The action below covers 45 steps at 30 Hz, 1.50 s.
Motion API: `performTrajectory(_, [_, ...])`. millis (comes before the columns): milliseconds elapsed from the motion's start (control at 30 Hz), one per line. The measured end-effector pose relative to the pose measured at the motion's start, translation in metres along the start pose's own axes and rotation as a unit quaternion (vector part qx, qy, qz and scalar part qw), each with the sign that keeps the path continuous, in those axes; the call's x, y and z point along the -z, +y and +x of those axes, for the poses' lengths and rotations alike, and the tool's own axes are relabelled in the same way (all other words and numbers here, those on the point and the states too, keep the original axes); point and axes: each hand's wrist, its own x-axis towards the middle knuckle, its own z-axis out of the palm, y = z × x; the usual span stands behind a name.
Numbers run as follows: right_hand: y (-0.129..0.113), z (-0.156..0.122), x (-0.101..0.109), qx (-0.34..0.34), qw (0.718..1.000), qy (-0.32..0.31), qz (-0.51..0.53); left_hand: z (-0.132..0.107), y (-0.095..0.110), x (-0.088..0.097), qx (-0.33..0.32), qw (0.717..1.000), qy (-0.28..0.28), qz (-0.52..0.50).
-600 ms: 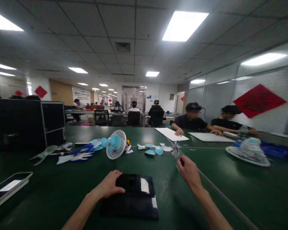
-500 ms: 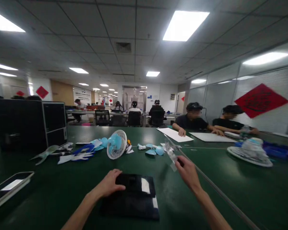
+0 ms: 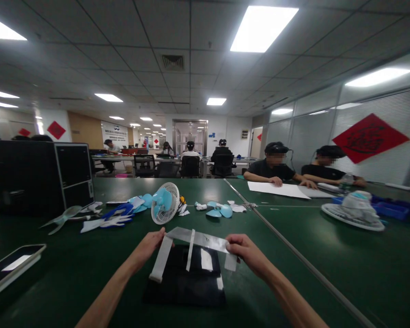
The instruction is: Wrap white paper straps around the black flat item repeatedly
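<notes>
Lifted from the black panels (image 3: 184,291), my left hand (image 3: 147,248) had moved to the left end of a flat grey strip (image 3: 207,240) and pinched it; my right hand (image 3: 248,253) gripped the other end. Stretched thus, the strip hung above the panels on the green surface (image 3: 276,287), nearer me than the fan (image 3: 164,202).

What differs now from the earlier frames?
The left hand let go of the black panel and took the clear strip's left end; the right hand brought the strip nearer and leftward, above the panel. Across the table, a white board slid right. The fan and panel stayed put.
</notes>
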Motion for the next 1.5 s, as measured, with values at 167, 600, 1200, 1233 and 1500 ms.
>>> performTrajectory(167, [-0.001,0.001,-0.002,-0.026,0.999,0.003,-0.033,-0.002,0.004,-0.004,-0.026,0.999,-0.002,0.038])
performTrajectory(600, [0.003,-0.002,-0.006,-0.049,0.998,-0.011,-0.041,-0.022,0.03,0.002,0.045,0.993,-0.025,0.103])
performTrajectory(1200, [0.02,-0.003,-0.025,-0.143,0.944,-0.127,-0.269,-0.034,-0.005,0.011,0.135,0.935,-0.202,0.259])
performTrajectory(1233, [0.021,-0.003,-0.026,-0.141,0.942,-0.124,-0.277,-0.034,-0.004,0.011,0.134,0.934,-0.199,0.266])
performTrajectory(1500, [0.017,-0.005,-0.032,-0.126,0.927,-0.105,-0.337,-0.034,-0.005,0.008,0.133,0.926,-0.178,0.306])
